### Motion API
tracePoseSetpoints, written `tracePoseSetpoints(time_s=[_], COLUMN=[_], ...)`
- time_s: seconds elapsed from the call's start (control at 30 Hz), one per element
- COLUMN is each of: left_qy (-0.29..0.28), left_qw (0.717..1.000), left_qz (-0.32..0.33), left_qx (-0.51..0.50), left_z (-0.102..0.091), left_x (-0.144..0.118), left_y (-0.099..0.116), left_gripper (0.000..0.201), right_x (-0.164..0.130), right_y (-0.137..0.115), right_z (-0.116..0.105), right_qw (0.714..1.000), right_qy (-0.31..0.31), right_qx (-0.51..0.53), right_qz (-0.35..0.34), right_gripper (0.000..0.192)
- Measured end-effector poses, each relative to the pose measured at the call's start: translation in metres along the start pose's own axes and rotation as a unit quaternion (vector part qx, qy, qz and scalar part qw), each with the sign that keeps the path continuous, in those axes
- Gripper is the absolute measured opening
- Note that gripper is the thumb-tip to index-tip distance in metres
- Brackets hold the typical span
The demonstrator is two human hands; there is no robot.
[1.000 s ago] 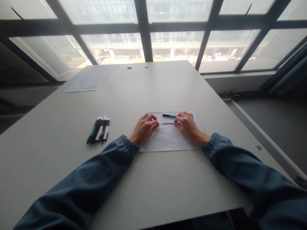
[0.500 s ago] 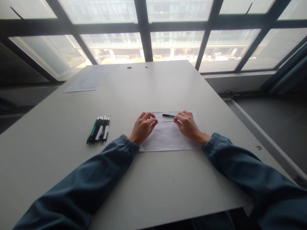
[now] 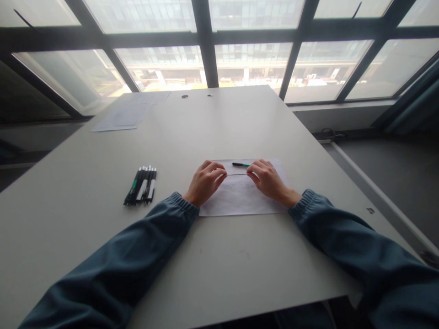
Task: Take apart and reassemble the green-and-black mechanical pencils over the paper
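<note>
My left hand (image 3: 205, 182) and my right hand (image 3: 266, 178) rest on a white sheet of paper (image 3: 240, 198) on the grey table (image 3: 212, 256). Between their fingertips they pinch the two ends of a thin dark rod (image 3: 236, 174), which looks like a pen refill, held level just above the sheet. A green and black pen barrel (image 3: 240, 164) lies on the paper just beyond the rod, close to my right hand's fingers.
A row of several black, green and white pens (image 3: 141, 186) lies to the left of the sheet. More paper sheets (image 3: 130, 112) sit at the table's far left. Windows run behind the table; the floor drops away on the right.
Both hands lifted the thin rod slightly off the paper and drew a little closer together. The pens and papers have not moved.
</note>
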State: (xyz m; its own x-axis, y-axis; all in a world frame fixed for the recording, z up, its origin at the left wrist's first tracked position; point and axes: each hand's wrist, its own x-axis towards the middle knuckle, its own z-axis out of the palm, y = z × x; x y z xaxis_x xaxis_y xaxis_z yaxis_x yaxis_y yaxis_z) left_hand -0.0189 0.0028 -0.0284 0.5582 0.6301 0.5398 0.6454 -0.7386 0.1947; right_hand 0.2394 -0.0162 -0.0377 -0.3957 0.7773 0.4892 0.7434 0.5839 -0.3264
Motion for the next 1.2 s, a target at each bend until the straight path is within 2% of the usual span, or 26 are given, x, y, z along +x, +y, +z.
tracePoseSetpoints(time_s=[0.2, 0.57, 0.9, 1.2], left_qy=[-0.015, -0.026, -0.003, 0.029], left_qw=[1.0, 0.999, 0.999, 0.994], left_qz=[0.006, 0.028, 0.027, 0.055], left_qx=[-0.004, -0.008, -0.034, -0.086], left_z=[-0.0004, 0.0003, 0.0033, 0.0028], left_x=[0.0, 0.0005, -0.0007, 0.0016], left_y=[-0.0005, 0.0019, 0.0012, 0.0032], left_gripper=[0.019, 0.02, 0.02, 0.027], right_x=[0.0008, -0.0014, -0.0022, -0.0019], right_y=[-0.002, 0.0017, 0.0025, 0.0037], right_z=[-0.0013, 0.0027, 0.003, 0.0054], right_qw=[1.0, 0.996, 0.996, 0.993], right_qy=[0.011, 0.008, -0.013, 0.011], right_qx=[0.018, 0.065, 0.057, 0.073], right_qz=[-0.003, -0.058, -0.074, -0.091], right_gripper=[0.02, 0.013, 0.019, 0.017])
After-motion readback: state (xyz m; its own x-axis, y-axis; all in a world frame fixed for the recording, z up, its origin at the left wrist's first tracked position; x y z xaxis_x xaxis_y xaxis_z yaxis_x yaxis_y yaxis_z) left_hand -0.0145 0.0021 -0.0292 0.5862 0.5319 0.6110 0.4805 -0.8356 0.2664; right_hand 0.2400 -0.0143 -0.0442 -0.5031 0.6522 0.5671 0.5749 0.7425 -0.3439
